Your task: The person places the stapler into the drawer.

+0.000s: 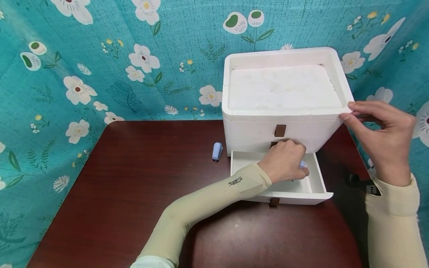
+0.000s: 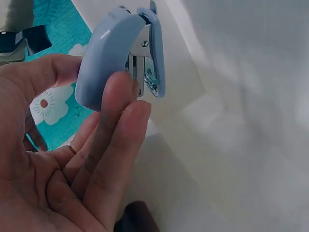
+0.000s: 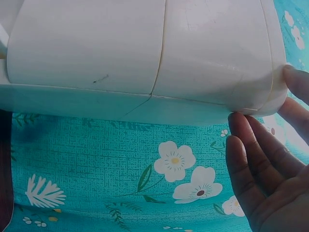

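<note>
My left hand (image 1: 283, 162) reaches into the pulled-out bottom drawer (image 1: 301, 199) of a white drawer unit (image 1: 248, 130). Between thumb and fingers it pinches a light blue mini stapler (image 2: 104, 60), whose metal inner part shows in the left wrist view; from the head, only a small bit of it peeks out beside the hand. At the unit's top right front corner, my right hand (image 1: 385, 137) grips the rim with thumb and fingertips. A second light blue stapler (image 1: 217, 151) lies on the table just left of the unit.
The unit stands toward the back right of a dark red-brown table (image 1: 144, 175), with a shallow raised-edge tray (image 1: 285, 87) on top. Brown pull tabs (image 1: 280, 130) mark the drawer fronts. A teal flowered curtain (image 1: 110, 67) hangs behind and at both sides.
</note>
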A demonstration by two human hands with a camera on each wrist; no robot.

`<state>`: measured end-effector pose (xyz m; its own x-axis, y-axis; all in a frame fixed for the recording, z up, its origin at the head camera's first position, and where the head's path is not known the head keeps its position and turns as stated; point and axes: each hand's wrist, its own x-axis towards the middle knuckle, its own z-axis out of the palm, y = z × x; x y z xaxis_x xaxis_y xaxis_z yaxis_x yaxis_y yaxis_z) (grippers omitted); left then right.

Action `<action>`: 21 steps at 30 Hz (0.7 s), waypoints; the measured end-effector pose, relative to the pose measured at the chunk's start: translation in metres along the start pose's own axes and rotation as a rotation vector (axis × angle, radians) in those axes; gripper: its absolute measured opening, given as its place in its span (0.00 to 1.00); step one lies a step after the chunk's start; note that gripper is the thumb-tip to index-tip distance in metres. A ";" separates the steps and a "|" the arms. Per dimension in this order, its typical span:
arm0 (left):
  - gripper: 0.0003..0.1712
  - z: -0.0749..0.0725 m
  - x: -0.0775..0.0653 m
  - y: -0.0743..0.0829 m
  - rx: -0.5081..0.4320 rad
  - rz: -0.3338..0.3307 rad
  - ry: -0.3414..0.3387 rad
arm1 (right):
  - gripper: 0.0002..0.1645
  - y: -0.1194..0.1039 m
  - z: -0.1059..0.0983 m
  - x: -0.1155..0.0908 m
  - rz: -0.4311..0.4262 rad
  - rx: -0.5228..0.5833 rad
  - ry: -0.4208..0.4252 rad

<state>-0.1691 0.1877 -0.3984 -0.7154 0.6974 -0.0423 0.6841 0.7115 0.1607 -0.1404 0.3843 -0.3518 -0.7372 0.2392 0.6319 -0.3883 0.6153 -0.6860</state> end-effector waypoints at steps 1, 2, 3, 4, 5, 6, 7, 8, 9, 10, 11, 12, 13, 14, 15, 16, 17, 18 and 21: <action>0.12 0.001 0.001 0.001 -0.001 0.003 -0.002 | 0.19 0.000 0.000 0.000 0.001 0.001 0.000; 0.12 0.002 0.002 0.001 0.000 0.008 -0.003 | 0.19 0.000 0.000 0.000 0.002 0.002 0.001; 0.12 0.003 0.002 0.002 0.002 0.013 -0.005 | 0.19 -0.001 0.000 0.000 0.004 0.002 0.001; 0.12 0.004 0.003 0.002 0.004 0.014 -0.011 | 0.19 -0.001 0.000 0.000 0.004 0.001 0.000; 0.12 0.005 0.004 0.003 0.005 0.017 -0.016 | 0.19 -0.001 0.000 0.000 0.005 0.002 0.000; 0.11 0.006 0.004 0.003 0.007 0.019 -0.022 | 0.19 -0.001 0.000 0.000 0.005 0.001 0.000; 0.11 0.007 0.005 0.004 0.009 0.021 -0.026 | 0.19 -0.001 0.000 0.000 0.004 0.001 0.000; 0.11 0.007 0.006 0.004 0.010 0.024 -0.029 | 0.19 -0.001 0.000 0.000 0.003 0.001 0.000; 0.12 0.008 0.007 0.004 0.009 0.025 -0.033 | 0.19 -0.001 0.000 0.000 0.003 0.002 0.000; 0.12 0.009 0.008 0.005 0.010 0.024 -0.036 | 0.19 0.000 -0.001 0.000 0.002 0.003 0.001; 0.12 0.009 0.008 0.005 0.007 0.023 -0.036 | 0.19 0.000 -0.001 0.000 0.002 0.003 0.002; 0.12 0.010 0.009 0.005 0.006 0.021 -0.041 | 0.19 0.000 -0.001 0.000 0.003 0.003 0.002; 0.13 0.011 0.010 0.005 0.004 0.018 -0.043 | 0.19 0.000 -0.001 0.000 0.003 0.003 0.002; 0.13 0.012 0.011 0.005 0.000 0.015 -0.047 | 0.19 0.000 -0.001 0.000 0.003 0.003 0.002; 0.14 0.012 0.012 0.005 -0.002 0.009 -0.052 | 0.19 0.000 -0.001 0.000 0.003 0.003 0.001; 0.14 0.013 0.012 0.005 -0.003 0.004 -0.057 | 0.19 0.000 -0.001 0.000 0.002 0.003 -0.001; 0.14 0.014 0.013 0.005 -0.003 -0.001 -0.062 | 0.19 0.000 -0.001 0.001 0.002 0.002 -0.002; 0.15 0.015 0.014 0.005 -0.002 -0.002 -0.068 | 0.19 0.000 -0.001 0.001 0.002 0.002 -0.003; 0.14 0.018 0.015 0.005 -0.004 -0.014 -0.082 | 0.19 0.000 -0.001 0.001 -0.001 0.002 -0.003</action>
<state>-0.1741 0.2031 -0.4156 -0.7105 0.6925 -0.1249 0.6738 0.7207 0.1633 -0.1407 0.3853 -0.3513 -0.7381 0.2366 0.6318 -0.3905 0.6137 -0.6861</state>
